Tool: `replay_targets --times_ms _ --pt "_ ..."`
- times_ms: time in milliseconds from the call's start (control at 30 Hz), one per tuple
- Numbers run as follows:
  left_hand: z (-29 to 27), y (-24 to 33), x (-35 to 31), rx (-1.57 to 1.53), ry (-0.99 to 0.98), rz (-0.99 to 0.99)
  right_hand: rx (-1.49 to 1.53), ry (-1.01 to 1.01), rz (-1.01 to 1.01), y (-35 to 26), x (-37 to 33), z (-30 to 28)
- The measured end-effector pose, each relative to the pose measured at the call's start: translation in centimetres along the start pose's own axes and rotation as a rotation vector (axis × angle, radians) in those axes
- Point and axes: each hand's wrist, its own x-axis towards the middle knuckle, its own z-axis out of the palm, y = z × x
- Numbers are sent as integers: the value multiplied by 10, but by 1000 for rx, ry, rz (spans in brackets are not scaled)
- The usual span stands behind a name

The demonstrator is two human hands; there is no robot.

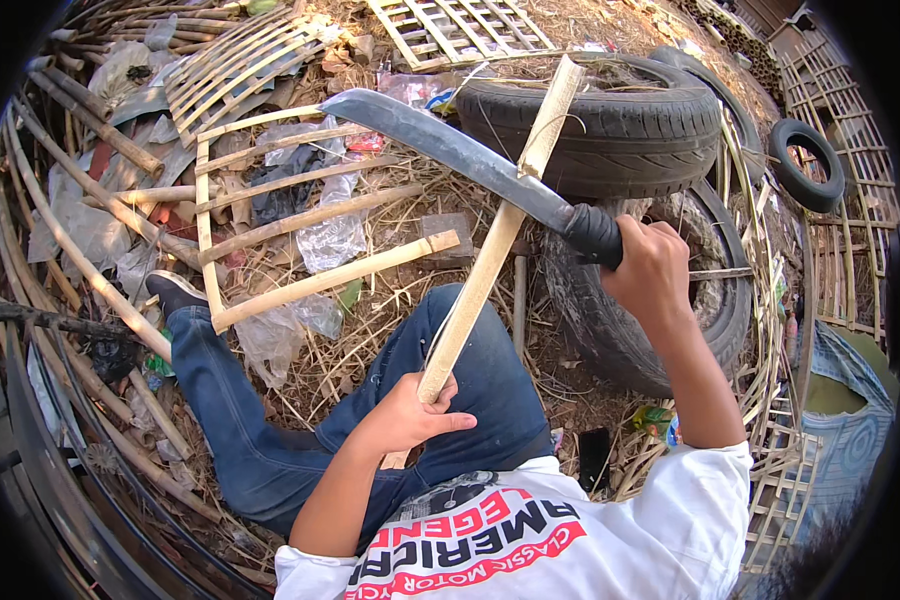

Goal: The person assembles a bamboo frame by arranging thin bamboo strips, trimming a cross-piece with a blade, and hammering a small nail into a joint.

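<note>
My left hand (410, 415) is closed round the lower part of a pale split bamboo strip (478, 283), which slants up and to the right over my bent knee. In my right hand (653, 268) is the dark wrapped handle of a machete (440, 150). Its long curved blade reaches up and to the left and crosses the strip in its upper part, where the strip looks notched or peeled. A thin shaving curls from the strip near the blade. Left of the strip lies a partly built bamboo frame (207, 205) with several crosspieces.
Beyond the strip, a tyre (590, 130) lies flat, with another tyre (595, 325) below it at the right. Bamboo poles (90, 200) crowd the left side. Finished bamboo lattices (460, 30) lie at the far side. Plastic scraps (332, 235) and shavings litter the ground.
</note>
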Motion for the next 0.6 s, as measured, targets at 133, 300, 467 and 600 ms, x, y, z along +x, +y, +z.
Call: replay_targets --times_ms 133,300,467,600 --pt "3 -5 -12 -96 -99 0 -46 115 -203 40 22 8" --pt "9 12 11 -458 -254 -176 213 -160 187 5 6 22" --pt "-1 -5 -4 -599 -381 -127 635 -170 409 -34 -10 37" --pt "-6 -8 -6 -711 -400 -171 669 -98 436 -51 -22 49"
